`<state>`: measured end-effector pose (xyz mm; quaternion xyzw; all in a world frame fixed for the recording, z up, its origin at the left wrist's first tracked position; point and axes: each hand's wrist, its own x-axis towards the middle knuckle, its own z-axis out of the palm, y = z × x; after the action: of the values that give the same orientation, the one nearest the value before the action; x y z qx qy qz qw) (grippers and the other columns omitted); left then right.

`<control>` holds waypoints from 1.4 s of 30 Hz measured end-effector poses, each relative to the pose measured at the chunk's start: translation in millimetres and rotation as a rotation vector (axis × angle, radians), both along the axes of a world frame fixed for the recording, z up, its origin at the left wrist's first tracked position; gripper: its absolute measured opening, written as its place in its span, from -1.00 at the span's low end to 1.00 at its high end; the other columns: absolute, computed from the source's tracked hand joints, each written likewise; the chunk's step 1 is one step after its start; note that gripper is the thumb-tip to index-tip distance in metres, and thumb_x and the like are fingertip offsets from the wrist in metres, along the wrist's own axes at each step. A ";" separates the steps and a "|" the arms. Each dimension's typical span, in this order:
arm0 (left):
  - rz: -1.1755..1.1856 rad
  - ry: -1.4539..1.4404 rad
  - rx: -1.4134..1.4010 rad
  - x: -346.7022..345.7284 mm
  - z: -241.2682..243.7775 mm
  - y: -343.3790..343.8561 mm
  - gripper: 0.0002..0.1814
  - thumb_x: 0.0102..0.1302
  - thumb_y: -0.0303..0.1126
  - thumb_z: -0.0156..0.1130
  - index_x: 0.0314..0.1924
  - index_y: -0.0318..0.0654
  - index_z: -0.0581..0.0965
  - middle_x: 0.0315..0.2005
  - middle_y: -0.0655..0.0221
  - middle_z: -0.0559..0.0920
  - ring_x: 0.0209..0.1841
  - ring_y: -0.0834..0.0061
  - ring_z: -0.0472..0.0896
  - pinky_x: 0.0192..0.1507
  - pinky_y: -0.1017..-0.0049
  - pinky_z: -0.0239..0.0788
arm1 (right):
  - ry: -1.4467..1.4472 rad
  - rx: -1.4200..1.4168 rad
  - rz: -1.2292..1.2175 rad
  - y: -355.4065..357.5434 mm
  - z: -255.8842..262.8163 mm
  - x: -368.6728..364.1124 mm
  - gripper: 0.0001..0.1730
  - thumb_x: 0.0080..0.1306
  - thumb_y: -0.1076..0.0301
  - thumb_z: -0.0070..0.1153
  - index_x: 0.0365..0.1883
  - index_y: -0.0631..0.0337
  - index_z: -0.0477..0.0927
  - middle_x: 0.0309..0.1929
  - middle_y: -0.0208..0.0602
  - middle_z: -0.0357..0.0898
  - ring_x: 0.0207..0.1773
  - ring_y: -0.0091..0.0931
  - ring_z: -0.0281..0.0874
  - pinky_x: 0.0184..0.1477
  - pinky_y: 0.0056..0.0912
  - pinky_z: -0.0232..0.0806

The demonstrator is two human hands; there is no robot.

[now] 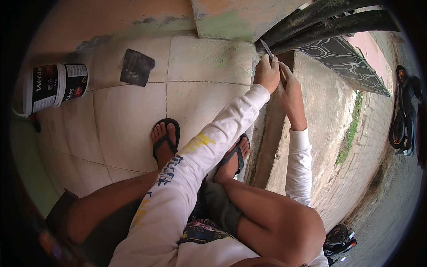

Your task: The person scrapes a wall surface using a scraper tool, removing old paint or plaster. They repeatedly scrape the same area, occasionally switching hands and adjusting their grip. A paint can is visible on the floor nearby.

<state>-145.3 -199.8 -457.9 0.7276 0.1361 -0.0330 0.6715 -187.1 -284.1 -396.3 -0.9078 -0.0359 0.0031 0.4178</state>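
Both my hands are out in front of me at the end of a painted wall [227, 25], beside a black pipe [310, 38]. My left hand [267, 74] is closed around a narrow hand tool with a pale metal blade [266, 47]. Just right of it, my right hand [291, 88] grips the same tool farther back, and the fingers hide most of the handle. The blade points away from me, its tip close to the wall's lower corner; whether it touches cannot be told. Green and orange paint on the wall looks worn, and pale green flakes [222, 60] lie on the tiles below.
A dark sheet, perhaps sandpaper [137, 67], lies on the tiled floor [130, 116]. Black-and-white Weldon paint buckets [45, 87] are at the left. Right of my sandalled feet, the tiles end at a drop beside a concrete ledge [313, 100]. Motorcycles [403, 113] stand beyond.
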 end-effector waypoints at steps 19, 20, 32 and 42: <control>-0.204 0.309 -0.937 -16.4 32.1 46.8 -0.39 0.49 0.12 0.00 0.17 -0.33 0.37 0.09 0.14 0.52 0.14 0.33 0.51 0.20 0.27 0.34 | -0.001 1.547 -0.149 20.9 -21.0 33.3 -0.62 0.48 0.05 -0.01 -0.40 0.17 0.42 -0.43 -0.32 0.45 -0.19 -0.37 0.51 0.09 -0.28 0.32; -0.261 0.351 -0.842 -14.1 40.8 57.6 -0.38 0.50 0.12 -0.02 0.18 -0.34 0.36 0.10 0.13 0.52 0.14 0.34 0.51 0.20 0.28 0.34 | -0.039 1.501 -0.232 23.2 -22.7 36.6 -0.48 0.48 -0.10 -0.09 -0.55 0.07 0.29 -0.56 -0.42 0.19 -0.34 -0.38 0.35 -0.02 -0.23 0.28; -1.054 -0.233 1.195 -20.8 277.7 203.1 -0.78 0.35 -0.34 0.22 -0.11 -0.33 0.59 -0.26 0.11 0.67 -0.16 0.14 0.64 -0.01 0.37 0.41 | -0.432 1.806 -0.253 31.6 -1.0 81.0 -0.27 0.34 -0.33 -0.47 -0.70 0.15 0.22 -0.73 -0.41 0.10 -0.54 -0.46 0.05 -0.41 -0.37 -0.03; -0.057 -0.468 1.242 64.6 333.9 227.9 -0.61 0.47 -0.18 0.18 -0.26 -0.46 0.66 -0.36 0.32 0.68 -0.21 0.63 0.54 0.04 0.54 0.30 | -0.578 2.030 -0.555 48.6 -19.7 102.8 -0.20 0.23 -0.47 -0.36 -0.77 0.13 0.17 -0.85 -0.46 -0.01 -0.70 -0.53 -0.14 -0.53 -0.37 -0.18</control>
<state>-80.8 28.1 -124.0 0.9707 -0.0387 0.1927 0.1382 -84.3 -235.4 -415.9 -0.0828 0.0874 -0.3358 0.9342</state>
